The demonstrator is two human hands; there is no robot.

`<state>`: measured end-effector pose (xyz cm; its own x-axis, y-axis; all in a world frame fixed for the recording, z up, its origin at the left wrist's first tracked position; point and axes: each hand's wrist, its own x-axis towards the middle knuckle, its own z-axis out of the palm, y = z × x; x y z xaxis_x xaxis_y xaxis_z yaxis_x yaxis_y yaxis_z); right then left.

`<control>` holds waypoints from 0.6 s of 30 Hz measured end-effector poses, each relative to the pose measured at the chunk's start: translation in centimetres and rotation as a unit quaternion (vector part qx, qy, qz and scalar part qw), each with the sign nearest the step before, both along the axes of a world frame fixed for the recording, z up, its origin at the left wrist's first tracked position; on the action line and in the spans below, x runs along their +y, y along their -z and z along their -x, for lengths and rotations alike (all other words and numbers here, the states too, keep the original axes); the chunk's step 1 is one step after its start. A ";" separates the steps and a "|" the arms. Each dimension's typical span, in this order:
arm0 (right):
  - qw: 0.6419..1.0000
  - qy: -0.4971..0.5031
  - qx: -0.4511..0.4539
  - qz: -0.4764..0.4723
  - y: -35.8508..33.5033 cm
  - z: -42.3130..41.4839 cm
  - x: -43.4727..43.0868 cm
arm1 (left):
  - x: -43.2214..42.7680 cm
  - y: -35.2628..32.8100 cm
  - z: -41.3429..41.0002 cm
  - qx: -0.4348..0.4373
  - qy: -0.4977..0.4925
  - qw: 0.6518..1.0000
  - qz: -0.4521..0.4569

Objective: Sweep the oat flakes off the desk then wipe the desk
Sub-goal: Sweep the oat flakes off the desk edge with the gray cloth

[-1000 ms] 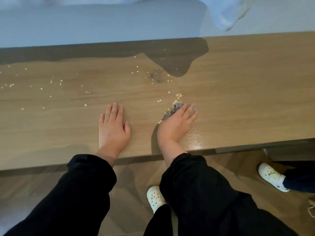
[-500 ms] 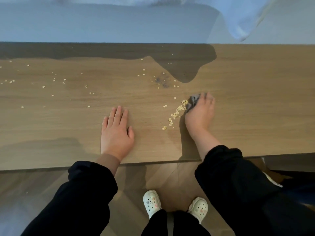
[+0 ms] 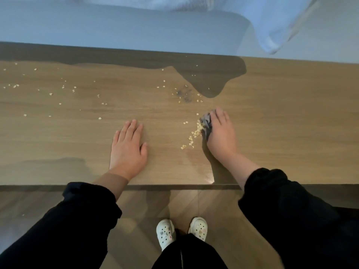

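A wooden desk runs across the view. My right hand presses a small grey cloth flat on the desk; the cloth pokes out along the hand's left side. A line of oat flakes lies piled against the cloth's left edge. More flakes are scattered over the left part of the desk and near a dark smudge beyond the cloth. My left hand rests palm-down on the desk, fingers together, holding nothing.
The desk's near edge runs just below my wrists, with wood floor beyond it. My feet in white clogs stand below. A pale wall backs the desk, and white fabric hangs at the upper right.
My right hand slid the cloth to the right and slightly away from me, leaving a line of flakes at its left. The left hand stayed flat in place.
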<state>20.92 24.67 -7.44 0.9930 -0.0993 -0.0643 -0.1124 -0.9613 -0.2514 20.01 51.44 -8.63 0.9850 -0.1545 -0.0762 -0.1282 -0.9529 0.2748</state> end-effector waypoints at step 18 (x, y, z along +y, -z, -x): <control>0.998 0.005 -0.063 0.031 0.2 -3.3 -8.9 | -4.8 0.9 -5.3 -0.018 -0.112 0.993 -0.018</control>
<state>24.18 15.72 -7.68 0.9916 -0.1100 0.0675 -0.0942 -0.9745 -0.2038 25.26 46.63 -9.54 0.9967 0.0705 -0.0408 0.0783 -0.9676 0.2399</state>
